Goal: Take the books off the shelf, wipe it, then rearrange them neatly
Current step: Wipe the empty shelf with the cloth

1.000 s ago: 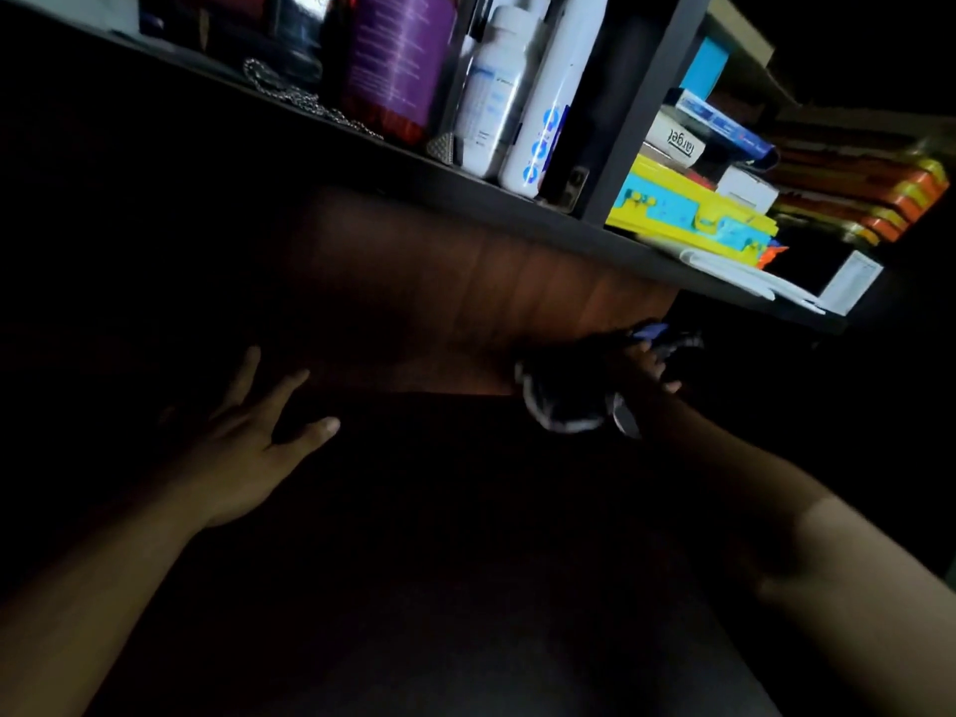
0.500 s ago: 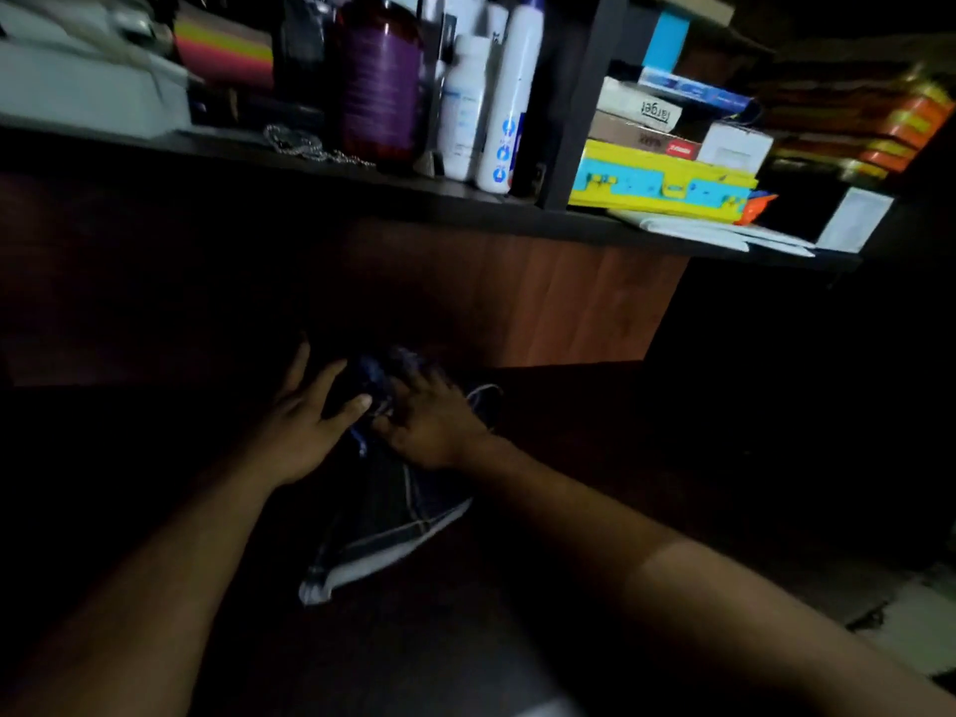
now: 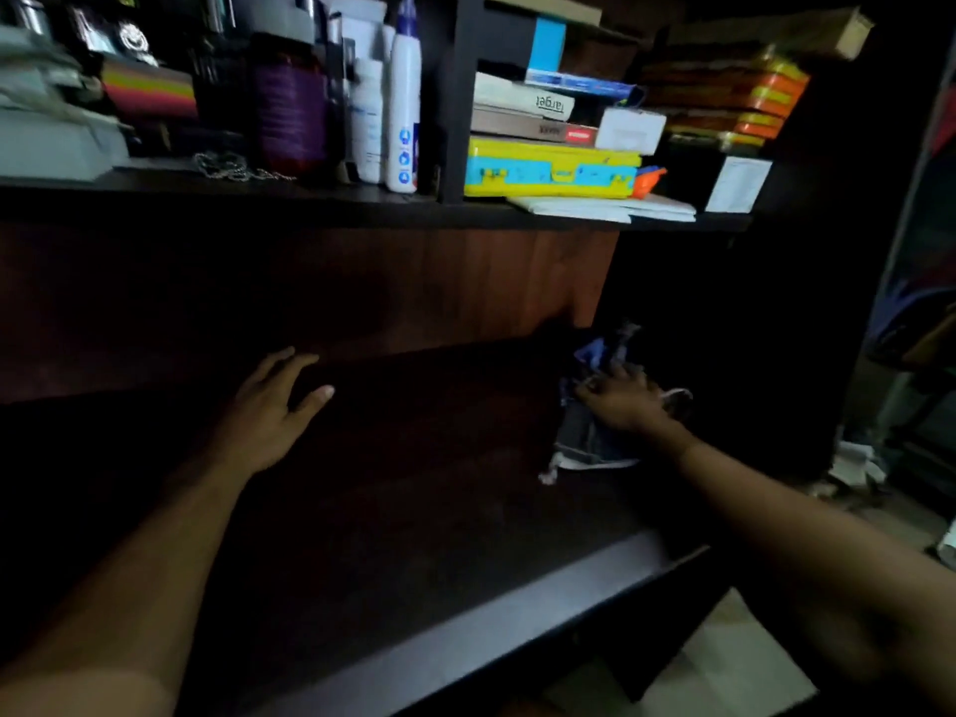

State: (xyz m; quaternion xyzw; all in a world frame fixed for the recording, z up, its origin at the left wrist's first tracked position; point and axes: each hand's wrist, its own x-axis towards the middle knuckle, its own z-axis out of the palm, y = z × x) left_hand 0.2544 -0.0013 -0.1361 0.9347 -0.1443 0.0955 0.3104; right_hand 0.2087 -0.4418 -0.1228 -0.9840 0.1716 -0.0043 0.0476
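The lower shelf [image 3: 424, 509] is dark brown, with no books on it, and has a pale front edge. A crumpled dark blue-and-grey cloth [image 3: 589, 437] lies at its right end, near the side wall. My right hand [image 3: 621, 401] lies on top of the cloth with fingers bent over it, pressing it to the board. My left hand [image 3: 269, 411] is spread flat on the shelf near the back panel, fingers straight, holding nothing. A stack of books [image 3: 533, 113] lies on the upper shelf, above a yellow-and-blue case [image 3: 551, 170].
The upper shelf [image 3: 362, 207] carries white bottles [image 3: 401, 100], a purple jar [image 3: 289, 116], a chain and boxes at the left. Orange-and-yellow items [image 3: 750, 100] are stacked at the far right. Papers lie on the floor [image 3: 853, 468] beside the unit.
My right hand has swept the cloth from the shelf's middle, beside my left hand, back to the right end. My left hand stays spread on the board.
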